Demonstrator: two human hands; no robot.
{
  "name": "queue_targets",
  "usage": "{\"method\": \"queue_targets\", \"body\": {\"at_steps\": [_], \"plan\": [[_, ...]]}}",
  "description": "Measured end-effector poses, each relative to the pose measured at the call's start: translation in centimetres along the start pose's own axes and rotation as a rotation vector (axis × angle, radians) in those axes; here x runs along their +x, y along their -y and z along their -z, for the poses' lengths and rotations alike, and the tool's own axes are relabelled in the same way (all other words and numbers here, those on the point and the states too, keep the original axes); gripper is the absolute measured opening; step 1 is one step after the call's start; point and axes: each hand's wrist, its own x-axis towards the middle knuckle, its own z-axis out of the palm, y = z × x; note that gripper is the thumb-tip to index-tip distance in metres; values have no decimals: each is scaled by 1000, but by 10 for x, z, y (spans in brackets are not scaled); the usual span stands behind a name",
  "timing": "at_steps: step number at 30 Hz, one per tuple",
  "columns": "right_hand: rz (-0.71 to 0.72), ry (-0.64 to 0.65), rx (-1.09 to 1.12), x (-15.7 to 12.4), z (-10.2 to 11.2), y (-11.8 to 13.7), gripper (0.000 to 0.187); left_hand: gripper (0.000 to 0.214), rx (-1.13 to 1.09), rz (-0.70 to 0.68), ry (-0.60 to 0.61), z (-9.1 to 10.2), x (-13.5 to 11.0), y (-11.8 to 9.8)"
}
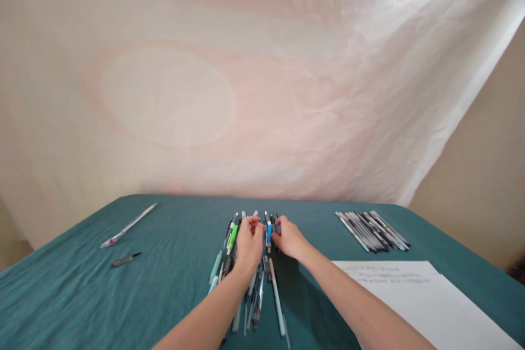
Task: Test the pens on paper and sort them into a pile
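Observation:
Pens of several colours lie in a loose heap in front of me. My left hand is over the heap, its fingers curled together; whatever is between the fingertips cannot be made out. A green pen lies just left of it. At the heap's right side, my right hand has thumb and fingers closed around a dark pen. Beside those fingers lies a blue and white pen. Closer to me are a long pale blue pen and several clear and dark pens, partly covered by my left forearm.
A row of pens lies side by side at the far right, beyond white paper with handwriting. On the left are a long pale pen and a short dark pen piece. Green cloth covers the table.

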Motion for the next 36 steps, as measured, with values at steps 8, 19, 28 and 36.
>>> {"method": "queue_targets", "body": {"at_steps": [8, 19, 28, 36], "plan": [[-113, 84, -152, 5, -3, 4, 35, 15, -72, 22, -39, 0, 1, -4], [-116, 184, -238, -16, 20, -6, 30, 16, -176, 12, 7, -2, -2, -14], [-39, 207, -163, -49, 33, -20, 15, 26, -183, 236, 210, 2, 4, -30], [-152, 334, 74, -57, 35, -34, 14, 27, -195, 400, 347, -2, -4, -34]]}}
